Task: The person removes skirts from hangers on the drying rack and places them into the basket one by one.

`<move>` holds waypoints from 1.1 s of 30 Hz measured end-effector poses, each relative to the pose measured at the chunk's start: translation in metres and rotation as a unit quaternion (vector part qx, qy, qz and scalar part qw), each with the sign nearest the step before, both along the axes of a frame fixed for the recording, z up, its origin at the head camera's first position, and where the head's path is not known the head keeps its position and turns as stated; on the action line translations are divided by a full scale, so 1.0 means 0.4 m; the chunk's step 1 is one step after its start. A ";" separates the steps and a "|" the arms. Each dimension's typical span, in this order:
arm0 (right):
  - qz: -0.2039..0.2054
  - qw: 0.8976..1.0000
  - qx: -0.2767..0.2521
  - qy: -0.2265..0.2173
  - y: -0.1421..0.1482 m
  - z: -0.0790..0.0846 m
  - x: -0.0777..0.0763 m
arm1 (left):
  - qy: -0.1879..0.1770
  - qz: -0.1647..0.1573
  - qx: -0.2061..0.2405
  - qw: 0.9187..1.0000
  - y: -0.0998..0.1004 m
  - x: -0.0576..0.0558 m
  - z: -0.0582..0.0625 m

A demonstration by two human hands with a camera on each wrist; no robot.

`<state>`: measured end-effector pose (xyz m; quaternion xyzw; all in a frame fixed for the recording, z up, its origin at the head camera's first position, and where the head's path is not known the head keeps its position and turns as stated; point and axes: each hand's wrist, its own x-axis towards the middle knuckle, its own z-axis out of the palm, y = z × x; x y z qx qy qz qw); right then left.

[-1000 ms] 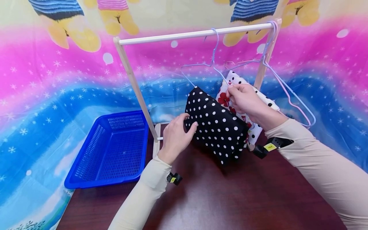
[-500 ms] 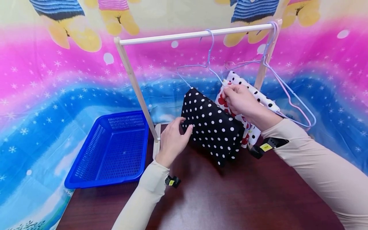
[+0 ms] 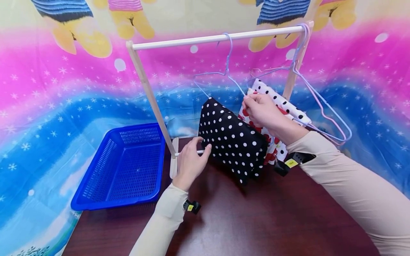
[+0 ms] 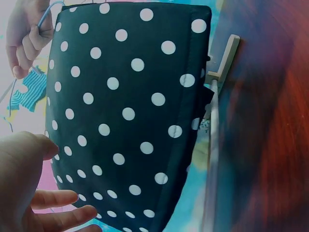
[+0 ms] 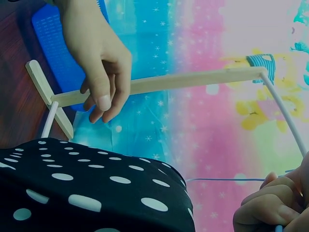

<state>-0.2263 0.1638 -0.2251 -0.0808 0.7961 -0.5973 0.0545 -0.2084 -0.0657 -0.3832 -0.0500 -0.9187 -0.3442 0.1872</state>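
My right hand (image 3: 266, 112) pinches the right arm of a lavender wire hanger (image 3: 227, 67) whose hook sits over the rack's bar. A folded black cloth with white dots (image 3: 230, 138) drapes over that hanger and slants down to the right. Beside the cloth's left edge is my left hand (image 3: 193, 161), its fingers loosely bent and holding nothing. The left wrist view shows its thumb and fingertips right at the edge of the dotted cloth (image 4: 125, 111). In the right wrist view the left hand (image 5: 99, 53) hangs apart from the fabric, and the right fingers (image 5: 270, 205) are curled at the hanger.
A wooden rack with a pale bar (image 3: 182, 42) stands on the dark red table (image 3: 256, 220). More hangers (image 3: 330, 105) gather at its right post, with a red-flowered cloth (image 3: 272, 149) and a white black-dotted cloth (image 3: 278, 97). A blue plastic basket (image 3: 116, 204) sits left.
The hanger with the black dotted cloth has slid left along the bar, the right hand moving with it. My left hand has shifted slightly left and down.
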 end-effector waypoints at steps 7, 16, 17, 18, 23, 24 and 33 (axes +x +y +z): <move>0.003 1.000 0.003 -0.007 -0.010 -0.003 -0.003 | -0.012 -0.001 0.004 1.000 -0.006 0.005 -0.027; 0.013 1.000 0.002 0.003 -0.028 -0.003 -0.014 | -0.013 0.009 0.004 1.000 -0.022 -0.005 -0.061; 0.014 1.000 0.002 0.002 -0.032 -0.003 -0.015 | -0.015 0.011 0.003 1.000 -0.024 -0.006 -0.066; 0.014 1.000 0.003 0.001 -0.034 -0.004 -0.017 | -0.016 0.012 0.003 1.000 -0.026 -0.006 -0.070; 0.014 1.000 0.005 -0.002 -0.050 -0.005 -0.020 | -0.026 0.012 0.007 1.000 -0.033 -0.004 -0.090; 0.013 1.000 0.003 -0.002 -0.053 -0.006 -0.020 | -0.028 0.012 0.008 0.999 -0.034 -0.004 -0.095; 0.023 1.000 -0.012 -0.016 -0.084 -0.008 -0.026 | -0.063 0.032 0.038 0.997 -0.053 -0.008 -0.130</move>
